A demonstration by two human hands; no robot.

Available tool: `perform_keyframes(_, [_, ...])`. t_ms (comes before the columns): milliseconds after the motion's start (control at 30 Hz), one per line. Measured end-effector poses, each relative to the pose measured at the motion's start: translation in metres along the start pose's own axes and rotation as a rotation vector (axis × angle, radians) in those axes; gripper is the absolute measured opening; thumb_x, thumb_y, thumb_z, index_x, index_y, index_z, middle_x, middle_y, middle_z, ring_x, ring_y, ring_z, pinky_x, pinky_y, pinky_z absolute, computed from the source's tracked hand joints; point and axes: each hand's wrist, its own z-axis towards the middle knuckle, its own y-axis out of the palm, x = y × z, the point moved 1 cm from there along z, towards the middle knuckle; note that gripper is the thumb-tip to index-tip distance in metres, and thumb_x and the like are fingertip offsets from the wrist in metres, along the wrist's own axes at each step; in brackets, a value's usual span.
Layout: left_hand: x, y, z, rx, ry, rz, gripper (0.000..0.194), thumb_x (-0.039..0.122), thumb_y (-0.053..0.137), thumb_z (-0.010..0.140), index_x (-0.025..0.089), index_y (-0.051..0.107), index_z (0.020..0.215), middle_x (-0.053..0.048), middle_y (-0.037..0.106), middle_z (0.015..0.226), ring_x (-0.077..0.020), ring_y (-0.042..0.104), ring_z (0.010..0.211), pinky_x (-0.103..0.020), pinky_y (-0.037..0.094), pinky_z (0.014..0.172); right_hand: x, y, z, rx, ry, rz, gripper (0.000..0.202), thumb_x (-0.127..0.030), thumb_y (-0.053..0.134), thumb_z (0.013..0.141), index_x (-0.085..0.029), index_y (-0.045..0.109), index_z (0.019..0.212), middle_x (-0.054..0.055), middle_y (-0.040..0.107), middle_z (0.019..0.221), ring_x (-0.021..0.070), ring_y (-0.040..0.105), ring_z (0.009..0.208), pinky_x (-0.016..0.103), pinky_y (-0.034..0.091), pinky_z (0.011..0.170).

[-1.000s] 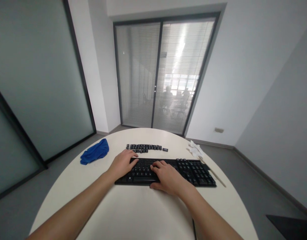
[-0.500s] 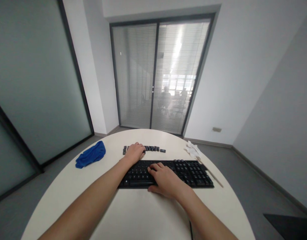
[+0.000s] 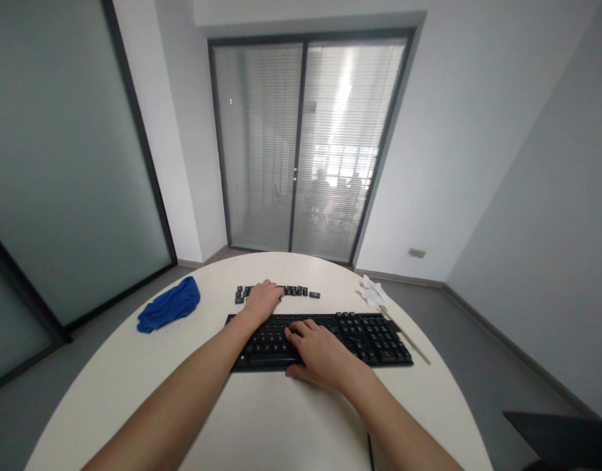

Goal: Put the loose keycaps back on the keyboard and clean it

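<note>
Left hand (image 3: 263, 301) at loose keycaps (image 3: 299, 291), 11 o'clock of keyboard (image 3: 384, 340), grip unclear; right hand (image 3: 320, 350) unclenched on keyboard; keycaps likely light, stiff; best pinched by sides

Reaches with the left hand (image 3: 264, 299) over the row of small black keycaps (image 3: 293, 291) beyond the keyboard (image 3: 382, 340). Lays the right hand (image 3: 316, 353) on the keyboard. Shows a blue cloth (image 3: 169, 305) at left, white tissue (image 3: 373, 292) and a thin stick (image 3: 408, 338) at right, on a pale table (image 3: 281, 418).
</note>
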Motion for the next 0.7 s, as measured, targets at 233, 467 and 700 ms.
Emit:
perform_keyframes(233, [0.004,-0.017,-0.038,0.031,-0.028,-0.134,0.02,0.023,0.058,0.089,0.025,0.073,0.103,-0.004,0.075,0.109,-0.0252,0.065,0.106,-0.036,0.049,0.095,0.004,0.001,0.001,0.016,-0.031,0.013,0.067,-0.049,0.073,0.082,-0.013,0.058,0.136,0.016,0.061,0.132,0.0334,0.055,0.117,0.044,0.046,0.101])
perform_keyframes(467, [-0.002,-0.012,-0.07,-0.082,-0.065,-0.481,0.019,0.023,0.06,0.084,0.023,0.073,0.099,-0.002,0.077,0.099,-0.0219,0.068,0.094,-0.033,0.052,0.088,0.016,0.006,0.004,0.111,-0.109,0.081,0.068,-0.056,0.075,0.077,-0.013,0.064,0.128,0.014,0.064,0.123,0.0305,0.056,0.115,0.042,0.043,0.104])
perform_keyframes(700, [-0.002,-0.009,-0.078,-0.112,-0.068,-0.58,0.019,0.022,0.062,0.082,0.022,0.073,0.098,-0.002,0.077,0.098,-0.0216,0.069,0.092,-0.032,0.051,0.085,0.022,0.011,0.007,0.148,-0.147,0.125,0.059,-0.054,0.073,0.08,-0.015,0.064,0.123,0.011,0.065,0.113,0.0278,0.058,0.107,0.04,0.045,0.099])
